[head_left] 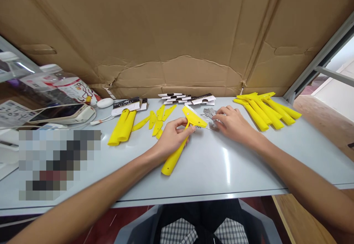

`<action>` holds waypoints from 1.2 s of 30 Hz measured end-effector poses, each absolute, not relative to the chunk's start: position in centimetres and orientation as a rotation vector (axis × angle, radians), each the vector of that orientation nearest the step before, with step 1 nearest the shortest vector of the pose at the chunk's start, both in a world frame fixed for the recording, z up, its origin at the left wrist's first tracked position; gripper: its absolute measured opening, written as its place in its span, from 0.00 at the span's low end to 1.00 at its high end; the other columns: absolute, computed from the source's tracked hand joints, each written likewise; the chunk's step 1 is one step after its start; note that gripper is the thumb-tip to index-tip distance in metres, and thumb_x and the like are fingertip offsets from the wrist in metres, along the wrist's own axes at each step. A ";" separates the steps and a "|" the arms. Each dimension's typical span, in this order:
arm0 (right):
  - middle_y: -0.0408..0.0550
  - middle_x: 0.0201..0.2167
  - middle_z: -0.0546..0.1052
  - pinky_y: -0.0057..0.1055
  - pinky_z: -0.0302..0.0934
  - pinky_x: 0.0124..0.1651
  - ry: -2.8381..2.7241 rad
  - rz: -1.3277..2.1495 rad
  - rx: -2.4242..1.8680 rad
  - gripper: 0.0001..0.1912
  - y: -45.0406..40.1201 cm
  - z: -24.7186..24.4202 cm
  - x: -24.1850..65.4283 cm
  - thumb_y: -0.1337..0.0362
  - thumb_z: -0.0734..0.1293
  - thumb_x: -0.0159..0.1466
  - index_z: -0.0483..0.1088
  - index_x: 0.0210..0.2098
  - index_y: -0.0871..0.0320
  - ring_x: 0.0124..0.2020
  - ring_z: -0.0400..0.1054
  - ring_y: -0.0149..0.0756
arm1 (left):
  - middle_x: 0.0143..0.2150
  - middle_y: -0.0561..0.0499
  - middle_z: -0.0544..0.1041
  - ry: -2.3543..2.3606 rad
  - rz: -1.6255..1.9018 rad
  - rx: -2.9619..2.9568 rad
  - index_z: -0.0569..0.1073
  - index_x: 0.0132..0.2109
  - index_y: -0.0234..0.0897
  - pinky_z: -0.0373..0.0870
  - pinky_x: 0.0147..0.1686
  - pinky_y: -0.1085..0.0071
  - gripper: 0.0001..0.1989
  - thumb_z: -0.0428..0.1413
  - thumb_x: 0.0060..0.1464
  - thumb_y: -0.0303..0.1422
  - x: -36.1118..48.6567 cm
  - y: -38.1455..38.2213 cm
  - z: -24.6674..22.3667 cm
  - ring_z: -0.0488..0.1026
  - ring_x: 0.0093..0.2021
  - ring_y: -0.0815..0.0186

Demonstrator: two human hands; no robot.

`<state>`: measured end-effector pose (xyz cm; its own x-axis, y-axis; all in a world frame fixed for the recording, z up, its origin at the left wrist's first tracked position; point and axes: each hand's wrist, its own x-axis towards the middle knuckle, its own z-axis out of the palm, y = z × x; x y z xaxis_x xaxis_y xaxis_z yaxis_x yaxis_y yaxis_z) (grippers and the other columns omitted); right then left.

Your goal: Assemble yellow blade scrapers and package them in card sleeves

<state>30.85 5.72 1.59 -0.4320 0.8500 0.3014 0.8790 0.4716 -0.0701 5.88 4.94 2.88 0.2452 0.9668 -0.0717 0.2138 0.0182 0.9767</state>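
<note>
My left hand (174, 137) is closed around a yellow plastic scraper (177, 155), gripping it just below its wide head. The scraper's head points up and to the right, and a pale blade edge and small screws show on it. My right hand (233, 124) is over a small pile of grey metal plates (209, 112), its fingers curled. A thin metal rod (209, 128) reaches toward its fingertips; what the fingers pinch is hidden. Small loose screws (197, 127) lie between the scraper's head and my right hand.
Yellow scraper handles (261, 111) lie at the right, with two more handles (122, 128) at the left. Flat yellow pieces (157, 120) are spread near the middle. White-and-black cards (188, 99) are stacked by the cardboard (177, 34). A phone (61, 114), cables and bottles (69, 85) crowd the left.
</note>
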 end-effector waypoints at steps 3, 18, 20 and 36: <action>0.56 0.54 0.76 0.41 0.52 0.47 -2.457 -0.136 -1.448 0.20 5.7 1.0 30.6 0.66 0.59 0.74 0.74 0.60 0.51 0.51 0.65 0.49 | 0.35 0.50 0.77 1.177 0.878 1.467 0.78 0.39 0.36 0.65 0.24 0.72 0.08 0.64 0.54 0.35 5.9 4.9 2.8 0.70 0.23 0.70; 0.53 0.55 0.76 0.49 0.45 0.53 -2.491 -0.157 -1.446 0.17 6.0 -0.2 30.3 0.65 0.58 0.75 0.79 0.47 0.49 0.54 0.62 0.52 | 0.35 0.52 0.75 1.204 0.832 1.539 0.77 0.41 0.35 0.64 0.24 0.73 0.09 0.62 0.56 0.35 5.8 4.6 3.0 0.70 0.24 0.71; 0.52 0.53 0.77 0.50 0.45 0.54 -2.453 -0.144 -1.436 0.15 6.2 -0.3 30.5 0.67 0.60 0.74 0.79 0.41 0.51 0.54 0.62 0.51 | 0.37 0.51 0.75 1.221 0.804 1.549 0.76 0.42 0.35 0.65 0.24 0.74 0.09 0.62 0.56 0.35 5.8 4.6 3.1 0.70 0.24 0.71; 0.53 0.46 0.79 0.49 0.50 0.52 -2.298 -0.063 -1.329 0.09 6.7 -0.6 30.6 0.71 0.64 0.70 0.75 0.35 0.56 0.52 0.67 0.50 | 0.41 0.51 0.75 1.234 0.783 1.575 0.74 0.43 0.35 0.65 0.25 0.72 0.11 0.62 0.58 0.39 5.8 4.6 2.9 0.70 0.25 0.73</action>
<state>30.64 6.68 -0.60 -0.4121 0.8052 0.4264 0.8273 0.5268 -0.1951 5.76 4.65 2.90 0.2845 0.9563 -0.0681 0.3454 -0.0360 0.9377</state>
